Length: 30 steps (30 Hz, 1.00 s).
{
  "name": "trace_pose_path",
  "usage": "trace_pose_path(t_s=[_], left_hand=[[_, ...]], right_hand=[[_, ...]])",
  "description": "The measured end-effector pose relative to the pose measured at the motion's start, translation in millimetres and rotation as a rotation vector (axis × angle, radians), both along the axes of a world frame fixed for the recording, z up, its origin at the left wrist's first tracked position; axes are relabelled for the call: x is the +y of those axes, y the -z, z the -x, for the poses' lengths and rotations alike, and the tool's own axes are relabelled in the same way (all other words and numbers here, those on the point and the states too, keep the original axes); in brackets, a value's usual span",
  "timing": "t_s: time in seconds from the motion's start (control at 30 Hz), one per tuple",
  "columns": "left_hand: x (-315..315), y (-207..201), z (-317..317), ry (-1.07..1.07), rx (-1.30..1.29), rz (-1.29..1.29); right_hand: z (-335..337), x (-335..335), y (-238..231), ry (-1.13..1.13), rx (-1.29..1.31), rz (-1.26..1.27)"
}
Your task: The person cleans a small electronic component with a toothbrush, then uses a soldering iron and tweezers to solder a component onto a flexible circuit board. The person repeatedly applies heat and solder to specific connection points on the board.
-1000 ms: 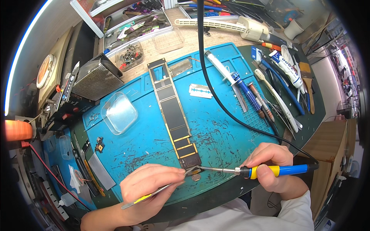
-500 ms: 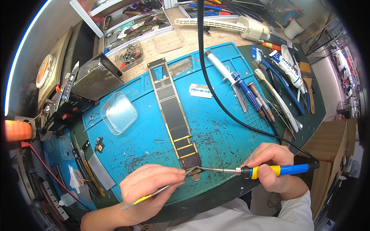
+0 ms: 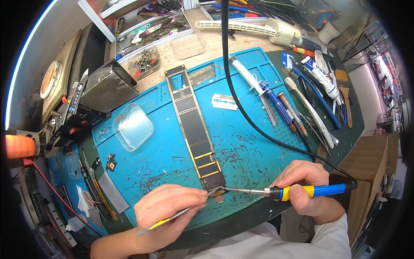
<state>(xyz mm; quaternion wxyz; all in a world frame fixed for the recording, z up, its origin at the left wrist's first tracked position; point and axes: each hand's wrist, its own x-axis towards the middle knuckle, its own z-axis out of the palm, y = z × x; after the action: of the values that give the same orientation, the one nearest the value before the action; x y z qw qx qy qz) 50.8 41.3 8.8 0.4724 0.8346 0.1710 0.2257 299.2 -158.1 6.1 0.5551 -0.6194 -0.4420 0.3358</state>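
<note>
A long, narrow circuit board (image 3: pixel 192 125) with dark panels and gold edges lies on the blue work mat (image 3: pixel 254 151). My left hand (image 3: pixel 170 211) is closed round metal tweezers (image 3: pixel 166 220), whose tips meet the board's near end. From the right, my right hand (image 3: pixel 304 183) grips a soldering iron (image 3: pixel 317 190) with a blue and yellow handle. Its tip points left and sits at the same near end, close to the tweezers' tips. Exactly what the tips touch is too small to tell. A small metallic part (image 3: pixel 219 199) lies just below that end.
The iron's black cable (image 3: pixel 252 123) loops across the mat. A clear plastic box (image 3: pixel 134 127) sits left of the board, a razor blade (image 3: pixel 224 102) to its right. Brushes, a syringe (image 3: pixel 246 73) and a blue toothbrush (image 3: pixel 317 97) lie at the right. A mesh-fronted device (image 3: pixel 108 84) stands back left.
</note>
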Motion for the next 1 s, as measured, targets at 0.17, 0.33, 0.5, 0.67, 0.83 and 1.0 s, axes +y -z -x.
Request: trace_pose_path(t_s=[0.17,0.33,0.5,0.67,0.83,1.0], left_hand=[[0.0,0.4,0.3,0.002,0.0,-0.002],[0.0,0.8,0.3,0.004,-0.004,-0.005],[-0.2,1.3,0.0,0.002,-0.009,-0.006],[-0.2,0.9,0.3,-0.001,-0.006,-0.008],[-0.5,1.0,0.4,-0.002,-0.001,-0.008],[-0.6,1.4,0.8,-0.008,-0.002,-0.007]], right_hand=[[0.0,-0.1,-0.2,-0.005,0.0,-0.003],[-0.1,0.2,-0.7,-0.011,-0.009,0.002],[-0.1,1.2,-2.1,-0.016,-0.015,0.007],[-0.2,1.9,-1.8,-0.023,-0.021,0.002],[0.1,-0.4,-1.3,0.0,0.009,0.004],[1.0,0.7,-2.7,0.0,0.009,0.008]])
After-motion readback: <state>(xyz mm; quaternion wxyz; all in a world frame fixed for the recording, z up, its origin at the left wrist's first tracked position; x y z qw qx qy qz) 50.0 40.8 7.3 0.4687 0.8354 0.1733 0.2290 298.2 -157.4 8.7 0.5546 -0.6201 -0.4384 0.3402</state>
